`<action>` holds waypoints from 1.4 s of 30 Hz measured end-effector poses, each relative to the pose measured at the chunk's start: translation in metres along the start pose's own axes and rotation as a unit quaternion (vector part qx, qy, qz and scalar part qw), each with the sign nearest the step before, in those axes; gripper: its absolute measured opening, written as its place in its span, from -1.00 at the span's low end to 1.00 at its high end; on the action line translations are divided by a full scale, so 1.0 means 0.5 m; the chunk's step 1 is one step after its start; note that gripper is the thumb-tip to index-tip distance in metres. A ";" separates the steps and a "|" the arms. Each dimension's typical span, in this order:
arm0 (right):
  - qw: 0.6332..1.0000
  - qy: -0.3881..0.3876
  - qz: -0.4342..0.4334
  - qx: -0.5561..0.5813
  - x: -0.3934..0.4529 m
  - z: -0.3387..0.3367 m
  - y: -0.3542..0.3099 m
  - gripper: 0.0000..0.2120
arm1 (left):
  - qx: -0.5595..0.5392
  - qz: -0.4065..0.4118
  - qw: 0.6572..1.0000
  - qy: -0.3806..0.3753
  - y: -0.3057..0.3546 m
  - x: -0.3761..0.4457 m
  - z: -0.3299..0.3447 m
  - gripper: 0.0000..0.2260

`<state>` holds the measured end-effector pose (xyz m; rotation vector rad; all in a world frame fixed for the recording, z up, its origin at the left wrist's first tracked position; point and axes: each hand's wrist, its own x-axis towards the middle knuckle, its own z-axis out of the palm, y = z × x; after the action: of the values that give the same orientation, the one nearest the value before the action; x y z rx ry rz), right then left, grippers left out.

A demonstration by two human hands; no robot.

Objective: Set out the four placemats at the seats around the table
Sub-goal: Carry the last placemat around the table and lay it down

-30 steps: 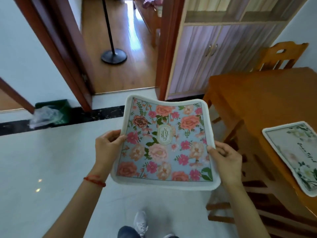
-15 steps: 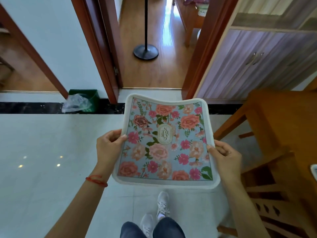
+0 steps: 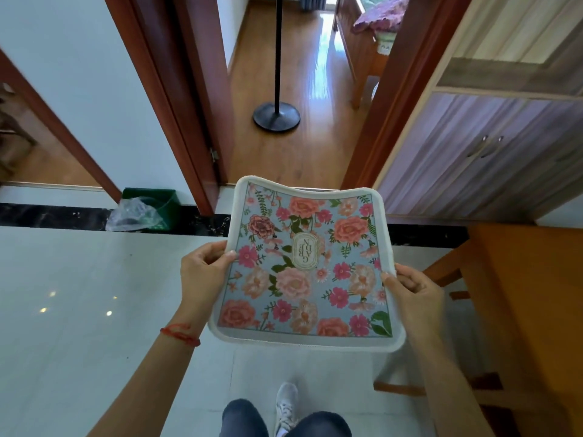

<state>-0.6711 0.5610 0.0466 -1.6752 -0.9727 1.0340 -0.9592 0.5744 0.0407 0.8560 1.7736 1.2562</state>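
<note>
I hold a floral placemat (image 3: 306,272), pale blue with pink and peach roses and a white border, flat in front of me above the floor. My left hand (image 3: 203,272) grips its left edge, thumb on top. Along the mat's right edge my right hand (image 3: 413,291) grips in the same way. The orange wooden table (image 3: 533,279) shows only as a corner at the right, a short way from the mat. No other placemat is in view.
A wooden chair (image 3: 454,272) stands tucked at the table's near side. Ahead are an open doorway with a black floor stand (image 3: 276,115), a lilac cabinet (image 3: 485,159) at right, and a green bin (image 3: 151,212) with a plastic bag at left. My feet stand on white tile.
My view has swung left and away from the table; the placemat lying on the table has left the frame. Both hands keep the same hold on the floral mat.
</note>
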 end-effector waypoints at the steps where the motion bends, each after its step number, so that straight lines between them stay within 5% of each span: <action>1: 1.000 -0.004 -0.001 0.000 0.020 -0.001 -0.004 -0.88 | 0.002 -0.001 1.000 0.001 0.005 0.014 0.011 -0.90; 25: 0.995 0.099 0.025 -0.012 0.507 0.147 -0.068 -0.85 | 0.034 0.000 0.992 -0.120 0.158 0.554 0.319 -0.87; 42: 0.969 0.235 0.065 0.027 0.698 0.000 -0.064 -0.87 | 0.065 0.022 0.965 -0.255 0.270 0.660 0.663 -0.90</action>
<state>-0.5582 0.8900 0.0039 -1.8435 -0.5251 0.6868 -0.8093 1.0377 0.0315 1.1776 1.4330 0.8480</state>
